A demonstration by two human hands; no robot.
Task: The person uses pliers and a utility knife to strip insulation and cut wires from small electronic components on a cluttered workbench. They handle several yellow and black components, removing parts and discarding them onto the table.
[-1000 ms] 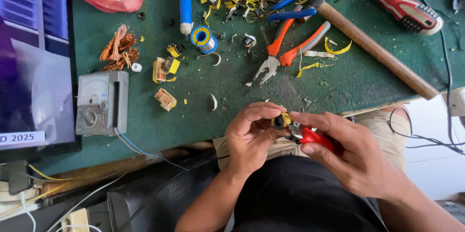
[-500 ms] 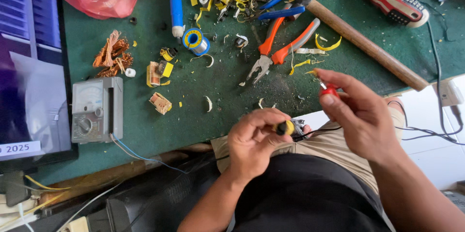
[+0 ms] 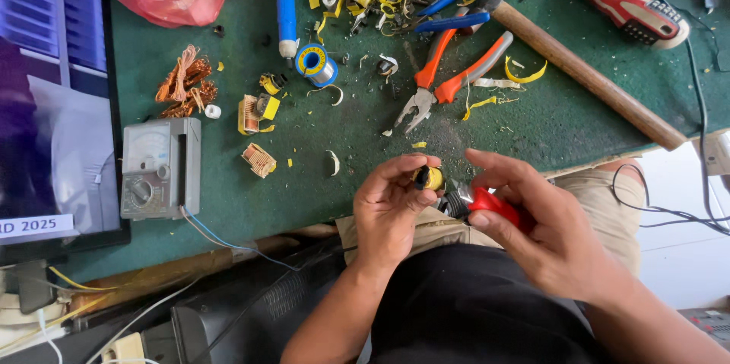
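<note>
Two hands on one tiny part here. I've got the yellow coil (image 3: 428, 178) pinched in my left hand (image 3: 391, 208), held just off the desk (image 3: 319, 189) edge over my lap. My right hand (image 3: 547, 238) is gripping a red tool (image 3: 487, 203) with its dark tip right against the coil. Just beyond on the desk sit orange pliers (image 3: 449, 75) and a hammer (image 3: 585, 75). Farther left there's a solder spool (image 3: 316, 65), copper wire scraps (image 3: 185, 82) and a grey meter (image 3: 160, 168).
</note>
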